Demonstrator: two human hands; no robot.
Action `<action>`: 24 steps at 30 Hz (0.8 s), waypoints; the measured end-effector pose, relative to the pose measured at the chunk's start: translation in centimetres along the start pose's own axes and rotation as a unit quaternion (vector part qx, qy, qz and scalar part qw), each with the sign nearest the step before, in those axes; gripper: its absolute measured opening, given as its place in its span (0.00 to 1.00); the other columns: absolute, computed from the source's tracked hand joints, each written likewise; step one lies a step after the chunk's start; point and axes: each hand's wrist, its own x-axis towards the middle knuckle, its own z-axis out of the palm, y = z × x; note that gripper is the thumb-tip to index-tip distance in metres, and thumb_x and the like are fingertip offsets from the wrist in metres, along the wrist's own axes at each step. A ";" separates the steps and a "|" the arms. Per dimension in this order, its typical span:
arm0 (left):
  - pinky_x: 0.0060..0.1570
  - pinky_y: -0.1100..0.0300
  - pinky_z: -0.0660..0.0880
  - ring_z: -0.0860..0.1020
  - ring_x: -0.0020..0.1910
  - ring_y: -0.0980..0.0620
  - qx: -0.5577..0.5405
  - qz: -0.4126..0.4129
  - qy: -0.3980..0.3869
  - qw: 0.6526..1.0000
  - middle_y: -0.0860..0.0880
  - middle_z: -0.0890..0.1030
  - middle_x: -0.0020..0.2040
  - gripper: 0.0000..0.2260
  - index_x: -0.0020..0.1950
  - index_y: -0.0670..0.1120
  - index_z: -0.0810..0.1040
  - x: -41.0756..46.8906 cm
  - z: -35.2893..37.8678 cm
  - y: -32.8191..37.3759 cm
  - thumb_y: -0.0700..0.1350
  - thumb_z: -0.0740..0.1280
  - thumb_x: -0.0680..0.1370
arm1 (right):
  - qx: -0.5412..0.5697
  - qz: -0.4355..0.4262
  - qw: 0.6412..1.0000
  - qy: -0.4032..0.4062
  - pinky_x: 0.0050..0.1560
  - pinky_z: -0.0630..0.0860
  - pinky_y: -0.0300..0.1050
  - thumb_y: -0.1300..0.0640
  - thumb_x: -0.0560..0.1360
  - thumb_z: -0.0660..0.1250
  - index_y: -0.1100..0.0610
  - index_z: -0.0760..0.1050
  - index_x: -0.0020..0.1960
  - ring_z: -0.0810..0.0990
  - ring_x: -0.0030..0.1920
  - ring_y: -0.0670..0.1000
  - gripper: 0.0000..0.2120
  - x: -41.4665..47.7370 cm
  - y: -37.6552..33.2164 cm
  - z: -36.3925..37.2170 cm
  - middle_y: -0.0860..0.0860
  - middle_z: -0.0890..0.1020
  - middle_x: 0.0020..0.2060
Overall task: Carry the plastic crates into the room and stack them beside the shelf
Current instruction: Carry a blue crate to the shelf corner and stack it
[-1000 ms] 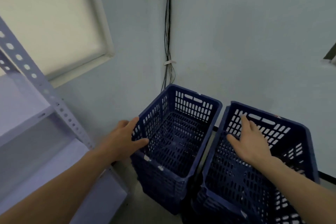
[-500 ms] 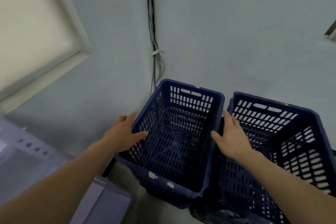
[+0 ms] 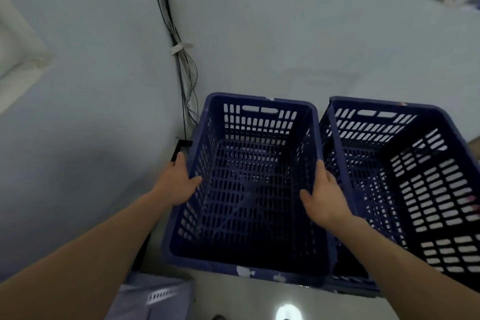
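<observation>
Two dark blue slotted plastic crates stand side by side in the room's corner. The left crate is empty, and both my hands grip it. My left hand wraps over its left rim, thumb inside. My right hand holds its right rim, between the two crates. The right crate is empty too and nearly touches the left one. Under each crate's near edge, further blue rims show, so each seems to sit on a stack. A corner of the grey metal shelf shows at bottom left.
Pale walls meet in a corner behind the crates, with a bundle of black cables running down it. A window frame is at the far left. Light floor shows below the crates.
My right hand left the right crate and moved onto the left crate's right rim. My left hand stays on the left rim. The view swung right, so the shelf is mostly out of frame.
</observation>
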 end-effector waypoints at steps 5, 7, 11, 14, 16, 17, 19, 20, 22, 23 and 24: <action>0.56 0.47 0.77 0.77 0.55 0.43 -0.065 0.027 0.023 0.997 0.39 0.75 0.64 0.29 0.80 0.39 0.50 2.8 2.8 -0.6 0.44 0.61 0.84 | -0.035 0.048 0.998 0.009 0.37 0.75 0.48 0.57 0.86 0.60 0.57 0.32 0.84 0.80 0.48 0.57 0.41 1.5 0.3 1.5 0.62 0.53 0.82; 0.48 0.50 0.76 0.77 0.50 0.44 -0.057 0.029 0.051 0.997 0.38 0.76 0.63 0.29 0.81 0.40 0.48 3.3 3.4 -0.7 0.43 0.59 0.84 | -0.062 0.069 0.996 0.004 0.29 0.65 0.43 0.61 0.86 0.58 0.58 0.28 0.82 0.74 0.36 0.51 0.41 1.7 0.9 2.4 0.65 0.64 0.77; 0.38 0.53 0.74 0.76 0.39 0.48 -0.010 0.055 0.073 0.996 0.41 0.80 0.51 0.31 0.81 0.40 0.47 3.5 3.6 -0.9 0.41 0.60 0.83 | -0.114 0.081 0.990 0.022 0.29 0.63 0.43 0.61 0.85 0.58 0.57 0.24 0.81 0.71 0.31 0.49 0.43 1.2 1.4 4.0 0.63 0.70 0.73; 0.35 0.56 0.72 0.74 0.35 0.52 0.003 0.054 0.083 0.995 0.46 0.78 0.46 0.34 0.82 0.42 0.42 3.1 3.8 -1.3 0.42 0.60 0.83 | -0.169 0.058 0.983 0.037 0.30 0.58 0.42 0.58 0.85 0.58 0.62 0.23 0.79 0.68 0.33 0.46 0.44 1.3 1.9 4.8 0.61 0.65 0.79; 0.31 0.58 0.68 0.73 0.33 0.54 0.007 0.046 0.095 0.994 0.51 0.74 0.40 0.35 0.82 0.43 0.40 3.0 4.2 -1.3 0.43 0.59 0.84 | -0.184 0.050 0.981 0.042 0.32 0.58 0.43 0.59 0.86 0.57 0.64 0.26 0.80 0.75 0.43 0.48 0.41 1.7 2.2 4.8 0.59 0.61 0.81; 0.30 0.58 0.68 0.72 0.33 0.54 0.005 0.039 0.095 0.995 0.51 0.73 0.39 0.35 0.82 0.43 0.40 3.0 4.2 -1.3 0.43 0.59 0.84 | -0.181 0.058 0.981 0.033 0.34 0.60 0.43 0.59 0.85 0.57 0.64 0.29 0.82 0.79 0.51 0.51 0.40 1.6 2.1 4.6 0.59 0.61 0.81; 0.32 0.57 0.71 0.74 0.33 0.52 0.004 0.038 0.104 0.994 0.50 0.75 0.40 0.34 0.82 0.43 0.41 2.8 4.4 -1.5 0.43 0.60 0.83 | -0.156 0.074 0.985 0.025 0.38 0.64 0.45 0.62 0.84 0.57 0.58 0.38 0.85 0.79 0.59 0.59 0.37 1.1 1.5 4.1 0.64 0.66 0.77; 0.33 0.55 0.73 0.75 0.34 0.50 0.002 0.042 0.110 0.993 0.48 0.76 0.41 0.34 0.82 0.42 0.43 2.6 4.6 -1.7 0.42 0.60 0.83 | -0.140 0.055 0.988 0.033 0.42 0.67 0.46 0.63 0.82 0.58 0.53 0.42 0.85 0.79 0.59 0.63 0.38 0.9 0.9 3.7 0.67 0.70 0.71; 0.38 0.50 0.78 0.77 0.37 0.48 -0.017 0.045 0.115 0.992 0.46 0.79 0.44 0.32 0.82 0.41 0.48 2.1 4.7 -2.0 0.41 0.61 0.83 | -0.111 0.046 0.991 0.057 0.46 0.68 0.49 0.64 0.80 0.59 0.47 0.42 0.85 0.79 0.57 0.64 0.40 1.0 0.5 3.4 0.69 0.72 0.67; 0.38 0.50 0.79 0.78 0.37 0.48 -0.022 0.044 0.116 0.992 0.46 0.79 0.45 0.31 0.82 0.41 0.49 1.9 4.7 -2.1 0.41 0.61 0.83 | -0.129 0.047 0.989 0.054 0.44 0.69 0.49 0.63 0.81 0.59 0.49 0.38 0.85 0.80 0.55 0.62 0.41 1.2 0.8 3.6 0.67 0.71 0.69; 0.37 0.51 0.78 0.77 0.36 0.49 -0.023 0.038 0.118 0.992 0.46 0.79 0.44 0.31 0.82 0.41 0.48 1.5 4.7 -2.3 0.41 0.60 0.83 | -0.142 0.051 0.988 0.042 0.40 0.69 0.48 0.62 0.83 0.59 0.53 0.33 0.84 0.81 0.51 0.59 0.42 1.4 1.2 4.0 0.65 0.70 0.73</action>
